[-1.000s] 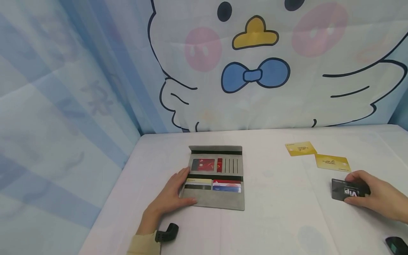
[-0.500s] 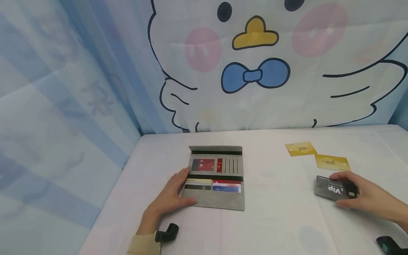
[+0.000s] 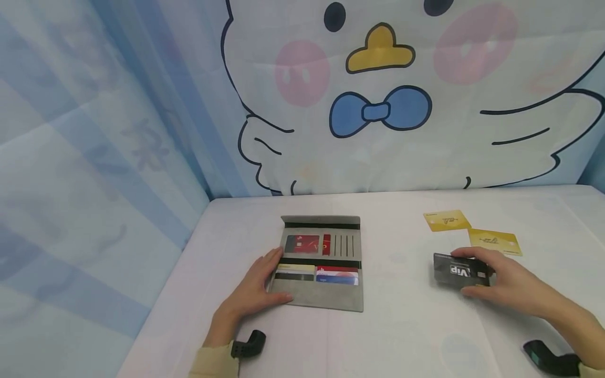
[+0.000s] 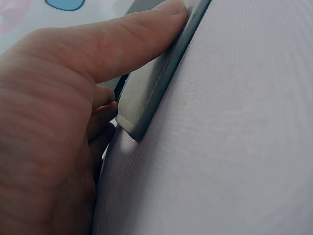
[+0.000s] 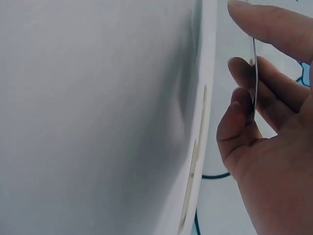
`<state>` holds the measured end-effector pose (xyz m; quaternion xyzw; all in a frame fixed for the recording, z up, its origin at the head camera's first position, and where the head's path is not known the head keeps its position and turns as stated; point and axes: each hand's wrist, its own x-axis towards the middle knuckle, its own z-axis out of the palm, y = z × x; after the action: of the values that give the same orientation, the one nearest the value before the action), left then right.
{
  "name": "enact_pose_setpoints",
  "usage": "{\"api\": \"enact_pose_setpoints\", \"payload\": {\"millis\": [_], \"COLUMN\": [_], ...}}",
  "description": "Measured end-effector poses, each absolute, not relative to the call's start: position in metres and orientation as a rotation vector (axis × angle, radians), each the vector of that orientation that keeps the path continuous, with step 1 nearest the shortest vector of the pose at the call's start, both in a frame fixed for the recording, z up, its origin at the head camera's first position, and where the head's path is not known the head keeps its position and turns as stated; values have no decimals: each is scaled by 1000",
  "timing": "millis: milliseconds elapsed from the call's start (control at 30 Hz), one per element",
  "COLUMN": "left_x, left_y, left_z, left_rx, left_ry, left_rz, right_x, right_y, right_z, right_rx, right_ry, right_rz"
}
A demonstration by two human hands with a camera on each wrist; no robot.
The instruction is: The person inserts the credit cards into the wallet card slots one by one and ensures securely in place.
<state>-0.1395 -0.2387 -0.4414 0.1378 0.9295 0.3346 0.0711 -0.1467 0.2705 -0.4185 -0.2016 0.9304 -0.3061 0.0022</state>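
Observation:
A grey wallet [image 3: 326, 300] lies unfolded on the table, with red cards [image 3: 304, 244] in its upper slots and several cards [image 3: 336, 276] in the lower pockets. At its left edge rests my left hand [image 3: 253, 290], the straight thumb laid on the lower part; the left wrist view shows that thumb pressing the wallet's edge [image 4: 146, 100]. A black VIP card [image 3: 449, 273] is pinched by my right hand [image 3: 503, 275] between thumb and fingers. In the right wrist view this card [image 5: 255, 83] appears edge-on, raised off the table.
Two gold cards [image 3: 446, 220] [image 3: 496, 241] lie at the back right of the white table [image 3: 397, 325], beyond my right hand. A cartoon-printed curtain [image 3: 378, 157] hangs behind the table, and another cloth [image 3: 94, 184] hangs on the left.
My right hand has carried the black VIP card leftward, nearer to the wallet. My left hand and the wallet have stayed in place.

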Motion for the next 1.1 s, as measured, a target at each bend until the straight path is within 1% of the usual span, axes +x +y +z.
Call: {"api": "enact_pose_setpoints", "payload": {"millis": [133, 267, 567, 767, 933, 1100], "left_x": [-140, -140, -141, -141, -141, -141], "left_y": [-239, -239, -241, -240, -240, -240], "left_z": [-441, -441, -443, -444, -443, -442], "left_rx": [419, 417, 427, 424, 425, 434], "left_ry": [2796, 2795, 2789, 2794, 2790, 2784], "left_rz": [1003, 1010, 1013, 1008, 1014, 1022], "right_x": [-150, -154, -163, -168, -172, -177], "right_y": [257, 243, 217, 203, 192, 179], "right_z": [-416, -411, -413, -412, -410, -409], "right_rx": [-719, -681, -873, -797, -794, -701], "right_ry": [2912, 2895, 2785, 2682, 2650, 2603], "right_rz": [-977, -997, -1349, -1396, -1419, -1485]}}
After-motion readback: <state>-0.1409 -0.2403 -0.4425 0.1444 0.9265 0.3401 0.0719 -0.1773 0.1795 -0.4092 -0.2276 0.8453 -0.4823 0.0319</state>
